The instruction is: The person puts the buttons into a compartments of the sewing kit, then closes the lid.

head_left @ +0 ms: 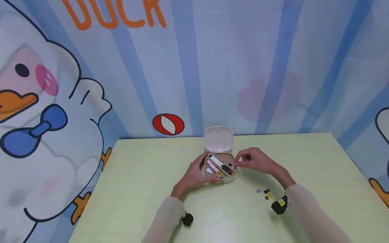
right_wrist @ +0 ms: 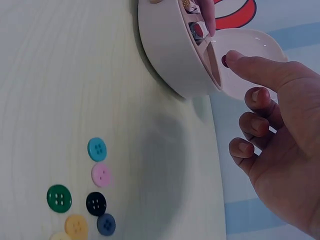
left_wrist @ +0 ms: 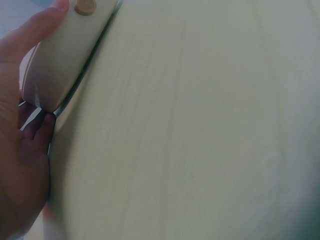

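Note:
A small cream case [head_left: 228, 180] stands on the table with its lid [head_left: 218, 139] raised at the back. My left hand [head_left: 192, 173] grips its left side, thumb along the front wall near a round tan clasp [left_wrist: 85, 6]. Inside lie a white-and-black slim tool [head_left: 219, 163], a pink patterned stick [head_left: 211, 165], a gold ring-shaped piece [head_left: 219, 174] and small dark buttons [head_left: 230, 164]. At the case's right rim my right hand [head_left: 256, 160] pinches a dark red button [right_wrist: 224, 61] between thumb and forefinger, its other fingers curled.
Several loose buttons, among them a blue one [right_wrist: 97, 149], a pink one [right_wrist: 101, 174] and a green one [right_wrist: 59, 198], lie on the pale table [head_left: 136, 189] near my right wrist. A striped cloth backdrop [head_left: 212, 67] rises behind the table's far edge.

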Available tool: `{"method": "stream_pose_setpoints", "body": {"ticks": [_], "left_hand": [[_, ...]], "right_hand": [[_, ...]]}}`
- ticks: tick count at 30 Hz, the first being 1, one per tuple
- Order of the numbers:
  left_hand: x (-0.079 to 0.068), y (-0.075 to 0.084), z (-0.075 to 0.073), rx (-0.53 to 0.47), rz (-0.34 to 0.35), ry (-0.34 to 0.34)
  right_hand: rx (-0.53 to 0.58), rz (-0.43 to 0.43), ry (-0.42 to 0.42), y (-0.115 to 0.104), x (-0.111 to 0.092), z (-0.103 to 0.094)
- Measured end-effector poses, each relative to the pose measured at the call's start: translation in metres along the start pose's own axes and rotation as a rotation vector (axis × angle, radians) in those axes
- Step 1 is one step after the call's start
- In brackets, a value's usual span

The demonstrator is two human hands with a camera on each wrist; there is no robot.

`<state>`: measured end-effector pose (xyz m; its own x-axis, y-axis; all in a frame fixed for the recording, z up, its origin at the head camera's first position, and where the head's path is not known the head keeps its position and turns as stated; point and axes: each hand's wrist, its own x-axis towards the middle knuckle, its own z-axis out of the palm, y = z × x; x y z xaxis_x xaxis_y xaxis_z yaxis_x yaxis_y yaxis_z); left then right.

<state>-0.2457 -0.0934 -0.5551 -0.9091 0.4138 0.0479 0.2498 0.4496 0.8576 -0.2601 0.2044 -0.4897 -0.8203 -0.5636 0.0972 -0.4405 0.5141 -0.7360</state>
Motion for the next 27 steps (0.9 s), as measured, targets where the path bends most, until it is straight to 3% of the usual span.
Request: {"method": "stream_pose_setpoints", "body": {"ticks": [27], "left_hand": [[0.0, 0.001, 0.0, 0.012, 0.0, 0.012]], "right_hand": [[-0.003, 0.092, 0.01, 0.01, 0.014, 0.014]]}}
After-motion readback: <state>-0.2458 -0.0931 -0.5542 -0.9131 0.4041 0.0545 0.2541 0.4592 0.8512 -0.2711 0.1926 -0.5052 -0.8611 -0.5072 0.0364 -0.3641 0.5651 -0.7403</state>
